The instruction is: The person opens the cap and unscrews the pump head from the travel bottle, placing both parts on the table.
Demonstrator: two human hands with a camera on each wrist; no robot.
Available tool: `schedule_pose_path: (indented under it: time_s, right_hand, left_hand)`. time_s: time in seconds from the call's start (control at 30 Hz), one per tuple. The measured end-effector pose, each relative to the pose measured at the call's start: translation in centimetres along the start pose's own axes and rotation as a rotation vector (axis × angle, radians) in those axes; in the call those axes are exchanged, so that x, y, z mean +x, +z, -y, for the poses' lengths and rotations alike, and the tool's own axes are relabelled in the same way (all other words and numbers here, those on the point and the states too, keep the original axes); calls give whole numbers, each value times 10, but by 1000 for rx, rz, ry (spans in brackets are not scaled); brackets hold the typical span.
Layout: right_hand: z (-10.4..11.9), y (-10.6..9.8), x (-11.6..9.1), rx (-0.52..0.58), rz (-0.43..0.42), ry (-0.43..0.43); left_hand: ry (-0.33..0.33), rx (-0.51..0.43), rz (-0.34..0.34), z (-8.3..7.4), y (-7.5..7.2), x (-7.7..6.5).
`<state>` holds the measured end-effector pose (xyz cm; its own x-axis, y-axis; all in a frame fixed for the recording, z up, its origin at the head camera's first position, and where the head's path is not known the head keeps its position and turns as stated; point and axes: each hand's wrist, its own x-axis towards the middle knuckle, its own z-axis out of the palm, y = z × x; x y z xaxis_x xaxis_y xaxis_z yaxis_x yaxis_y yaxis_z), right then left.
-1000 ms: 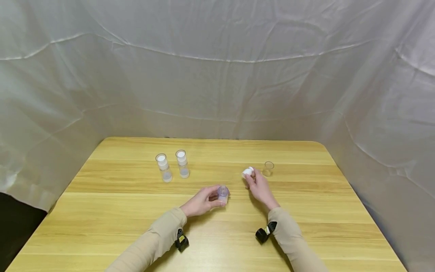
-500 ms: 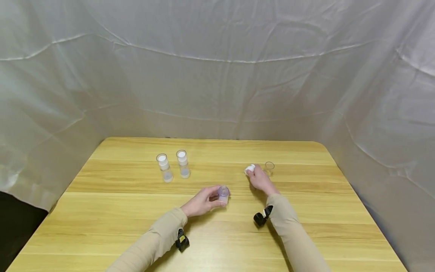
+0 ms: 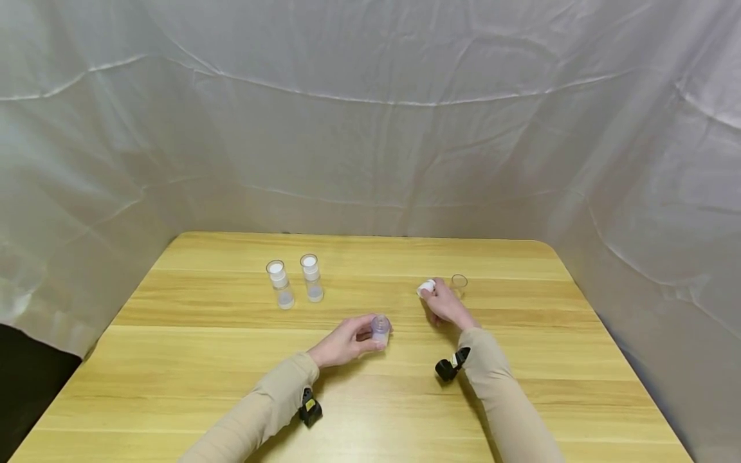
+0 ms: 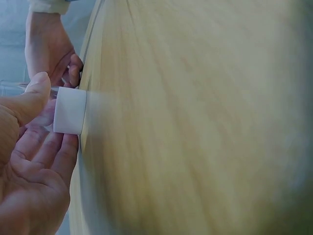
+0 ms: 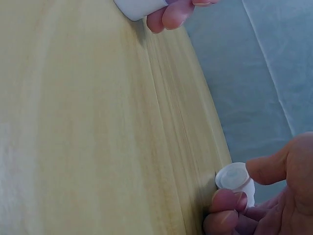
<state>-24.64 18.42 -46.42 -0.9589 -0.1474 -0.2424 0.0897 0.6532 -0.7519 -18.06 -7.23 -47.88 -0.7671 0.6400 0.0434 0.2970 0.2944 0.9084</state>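
Observation:
Near the table's middle, my left hand (image 3: 343, 343) holds a small clear bottle (image 3: 380, 328), its uncapped neck facing up. The left wrist view shows the bottle's white base (image 4: 70, 110) between thumb and fingers, down by the tabletop. Farther right, my right hand (image 3: 448, 305) pinches a white pump top (image 3: 426, 287), turned on its side at the table. Its round, pale end (image 5: 233, 176) shows in the right wrist view; the fingers hide the rest. Just beyond that hand is a clear cap (image 3: 459, 281), partly hidden by it.
Two similar bottles, one at the left (image 3: 280, 285) and one beside it (image 3: 312, 278), stand upright at the back left with white tops under clear covers. The wooden table (image 3: 191, 360) ends at a pale cloth backdrop (image 3: 370, 161). Both wrists carry black cameras.
My right hand has moved slightly away from me with the white pump top, which has tilted and come down toward the table. The left hand and its bottle stay in place.

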Motion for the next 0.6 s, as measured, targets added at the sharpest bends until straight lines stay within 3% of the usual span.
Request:
schedule_pose_path:
  time_s: [0.4, 0.6]
  right_hand:
    - [0, 3, -7, -3, -36, 7]
    - [-3, 5, -16, -24, -71, -37]
  left_hand:
    - [-18, 5, -2, -2, -1, 0]
    - [-23, -2, -1, -2, -1, 0]
